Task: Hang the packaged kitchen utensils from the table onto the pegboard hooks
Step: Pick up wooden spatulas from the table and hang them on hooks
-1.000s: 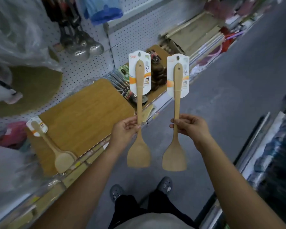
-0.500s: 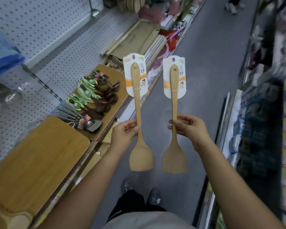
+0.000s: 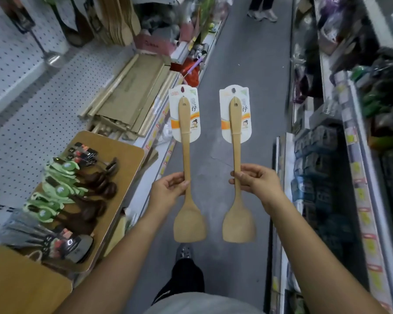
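Spatulas (image 3: 186, 155) are not hanging yet; my left hand (image 3: 168, 189) and right hand (image 3: 256, 182) are gripping one each, pegboard (image 3: 21, 109) at ten o'clock.

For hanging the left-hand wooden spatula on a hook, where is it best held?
Hold the left spatula at its bare handle below the card, coming from its left side as the left hand does now. It hangs blade-down, so the card's top hole stays free.

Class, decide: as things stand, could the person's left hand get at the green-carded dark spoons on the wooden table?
Probably reachable, but not graspable: the left hand grips a wooden spatula. The spoons lie uncovered on the table to its left, nothing between.
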`<control>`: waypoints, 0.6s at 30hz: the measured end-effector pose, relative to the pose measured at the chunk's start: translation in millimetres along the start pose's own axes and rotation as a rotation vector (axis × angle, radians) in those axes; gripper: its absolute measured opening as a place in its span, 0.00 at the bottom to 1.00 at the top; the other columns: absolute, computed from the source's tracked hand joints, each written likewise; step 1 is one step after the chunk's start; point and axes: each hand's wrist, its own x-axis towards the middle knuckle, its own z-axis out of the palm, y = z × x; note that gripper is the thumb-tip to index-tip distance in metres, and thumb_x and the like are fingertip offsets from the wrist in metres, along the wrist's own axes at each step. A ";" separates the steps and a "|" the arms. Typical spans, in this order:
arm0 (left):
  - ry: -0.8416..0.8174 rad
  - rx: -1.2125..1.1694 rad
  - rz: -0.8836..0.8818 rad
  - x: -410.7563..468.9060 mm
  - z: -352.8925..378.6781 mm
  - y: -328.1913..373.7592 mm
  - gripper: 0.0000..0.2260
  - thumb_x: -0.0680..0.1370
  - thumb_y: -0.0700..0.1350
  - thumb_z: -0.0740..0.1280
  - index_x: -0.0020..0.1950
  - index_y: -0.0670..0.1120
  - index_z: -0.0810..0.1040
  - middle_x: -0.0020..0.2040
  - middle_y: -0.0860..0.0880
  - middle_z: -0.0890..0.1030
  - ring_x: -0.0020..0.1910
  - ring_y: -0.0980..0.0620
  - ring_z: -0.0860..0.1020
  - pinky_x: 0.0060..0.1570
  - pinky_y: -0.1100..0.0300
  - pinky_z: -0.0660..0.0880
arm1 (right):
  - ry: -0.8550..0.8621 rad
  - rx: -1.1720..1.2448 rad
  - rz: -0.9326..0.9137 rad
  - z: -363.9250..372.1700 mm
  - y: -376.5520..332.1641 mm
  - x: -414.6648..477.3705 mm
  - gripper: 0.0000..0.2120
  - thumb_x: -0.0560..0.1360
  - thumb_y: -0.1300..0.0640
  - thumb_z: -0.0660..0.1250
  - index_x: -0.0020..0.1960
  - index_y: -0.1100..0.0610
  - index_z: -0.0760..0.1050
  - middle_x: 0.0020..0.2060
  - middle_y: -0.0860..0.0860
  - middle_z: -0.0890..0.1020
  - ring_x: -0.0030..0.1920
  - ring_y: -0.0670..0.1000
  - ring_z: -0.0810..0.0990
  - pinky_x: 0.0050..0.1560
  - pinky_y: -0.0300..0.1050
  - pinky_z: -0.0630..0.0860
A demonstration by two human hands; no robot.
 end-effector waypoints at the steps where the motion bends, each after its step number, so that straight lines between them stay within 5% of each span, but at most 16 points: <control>1: -0.022 0.003 0.002 16.5 4.9 5.8 0.13 0.75 0.33 0.71 0.60 0.37 0.80 0.50 0.43 0.85 0.48 0.49 0.83 0.46 0.60 0.81 | 0.006 0.009 -0.002 -1.9 -7.6 12.8 0.11 0.76 0.68 0.69 0.58 0.67 0.79 0.48 0.62 0.86 0.45 0.59 0.87 0.43 0.45 0.84; 18: 0.002 -0.001 0.019 249.1 138.4 79.3 0.13 0.75 0.35 0.72 0.59 0.41 0.81 0.52 0.42 0.85 0.50 0.48 0.84 0.49 0.57 0.81 | -0.040 0.021 -0.025 -73.4 -120.5 256.3 0.11 0.76 0.66 0.70 0.58 0.65 0.80 0.47 0.59 0.87 0.47 0.59 0.87 0.47 0.49 0.84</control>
